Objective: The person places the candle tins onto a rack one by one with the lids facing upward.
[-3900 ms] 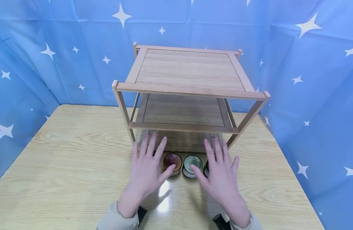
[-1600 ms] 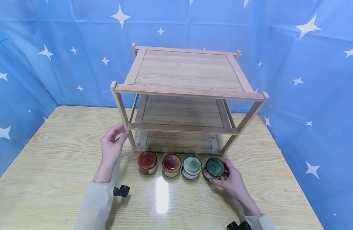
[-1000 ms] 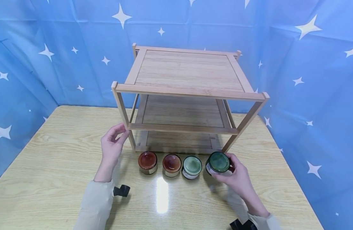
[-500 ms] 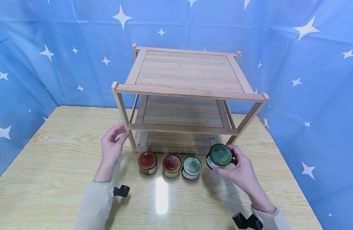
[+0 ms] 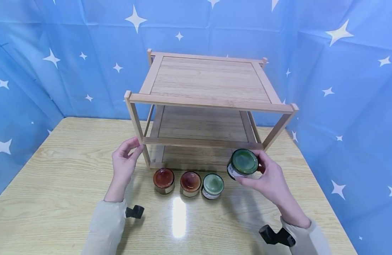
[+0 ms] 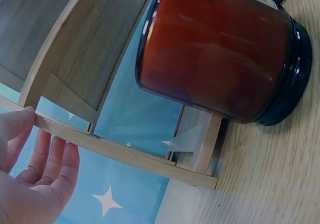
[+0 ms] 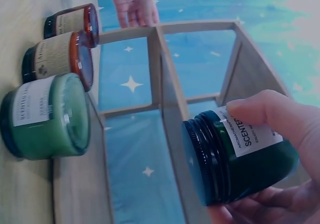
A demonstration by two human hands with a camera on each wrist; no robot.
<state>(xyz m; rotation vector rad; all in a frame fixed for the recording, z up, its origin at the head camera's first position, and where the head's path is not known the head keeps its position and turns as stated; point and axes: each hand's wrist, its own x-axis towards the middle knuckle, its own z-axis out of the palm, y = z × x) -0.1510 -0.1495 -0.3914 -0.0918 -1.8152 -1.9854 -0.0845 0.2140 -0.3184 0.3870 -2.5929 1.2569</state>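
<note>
My right hand grips a dark green scented candle jar off the table, in front of the rack's right post. In the right wrist view that candle jar has its black lid downward, the thumb on its white label. My left hand pinches the left front post of the wooden rack; in the left wrist view the thumb lies on the post with the fingers behind it. Lids down, two amber candle jars and a light green candle jar stand in a row before the rack.
The rack has a middle shelf and a low bottom shelf, with front rails across each. A wood-grain table carries everything. Behind and at the sides hangs a blue curtain with white stars.
Both hands were spread over the jars first. The left then took the rack's post and stayed; the right took hold of the dark green candle jar and raised it toward the rack.
</note>
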